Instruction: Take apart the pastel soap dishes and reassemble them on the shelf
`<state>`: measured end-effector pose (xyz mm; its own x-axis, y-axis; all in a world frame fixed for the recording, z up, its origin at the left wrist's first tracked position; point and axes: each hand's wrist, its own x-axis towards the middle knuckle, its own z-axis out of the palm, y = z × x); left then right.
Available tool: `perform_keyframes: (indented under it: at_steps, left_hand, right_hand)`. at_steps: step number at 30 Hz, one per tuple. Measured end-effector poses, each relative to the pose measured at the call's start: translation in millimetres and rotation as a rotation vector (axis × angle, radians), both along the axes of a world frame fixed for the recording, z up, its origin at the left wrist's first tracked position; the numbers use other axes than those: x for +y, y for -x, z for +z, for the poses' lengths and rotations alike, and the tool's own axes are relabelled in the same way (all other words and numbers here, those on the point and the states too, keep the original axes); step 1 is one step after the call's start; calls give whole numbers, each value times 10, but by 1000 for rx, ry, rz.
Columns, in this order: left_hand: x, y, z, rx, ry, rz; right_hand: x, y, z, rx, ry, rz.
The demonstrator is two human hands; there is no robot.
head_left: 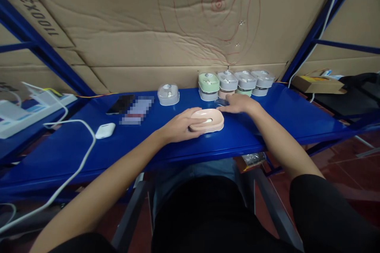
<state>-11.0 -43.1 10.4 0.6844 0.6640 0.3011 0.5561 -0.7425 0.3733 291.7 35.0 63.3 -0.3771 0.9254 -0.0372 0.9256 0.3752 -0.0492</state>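
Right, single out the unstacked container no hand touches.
The grey one left of the stacks; others are stacked, except the pink one in the left hand.

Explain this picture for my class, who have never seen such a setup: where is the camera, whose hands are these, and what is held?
No machine here: these are the bare hands of the person wearing the camera, which looks forward and down from their head. The left hand holds a peach oval dish on the blue table. The right hand is at a clear piece; its grip is unclear. Behind stand stacked boxes; left of them, one grey box. Farther left lie a dark flat object and a small white case.
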Motion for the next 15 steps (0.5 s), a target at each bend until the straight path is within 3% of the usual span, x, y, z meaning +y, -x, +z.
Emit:
perform_keyframes:
  at_steps: [3,15]
  left_hand:
    - [27,5,-21,-15,7,-5]
    - [51,-21,-45,-7,-10,-7]
  right_hand:
    - [-43,74,13,-118,44,-148]
    - [-68,120,33,-166,54,-131]
